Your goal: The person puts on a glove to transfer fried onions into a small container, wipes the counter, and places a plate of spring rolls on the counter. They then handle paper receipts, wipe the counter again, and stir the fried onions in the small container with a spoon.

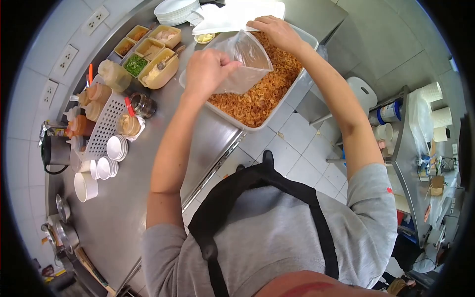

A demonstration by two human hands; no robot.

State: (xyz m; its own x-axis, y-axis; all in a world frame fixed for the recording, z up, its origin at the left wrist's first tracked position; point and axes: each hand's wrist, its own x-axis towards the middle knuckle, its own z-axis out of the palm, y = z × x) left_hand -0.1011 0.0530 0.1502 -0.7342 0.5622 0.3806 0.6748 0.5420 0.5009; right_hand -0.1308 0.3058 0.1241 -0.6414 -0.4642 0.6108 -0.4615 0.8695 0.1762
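My left hand (205,74) is closed on a clear plastic bag (250,62), pinching it near the thumb. The bag hangs over a large clear plastic bin (246,127) full of brown fried shallots (255,106). I cannot make out anything inside the bag. At the far side of the bin, the fingers of my right hand (277,30) are bent over the edge of a white lid (235,16). The lid lies across the far end of the bin, partly covering it.
Left of the bin stand topping tubs (158,74), sauce bottles (89,106), a perforated rack (106,119) and paper cups (86,187) on the steel counter (131,208). White plates (175,11) are stacked at the back. On the right are a stool (360,91) and a steel shelf (413,198).
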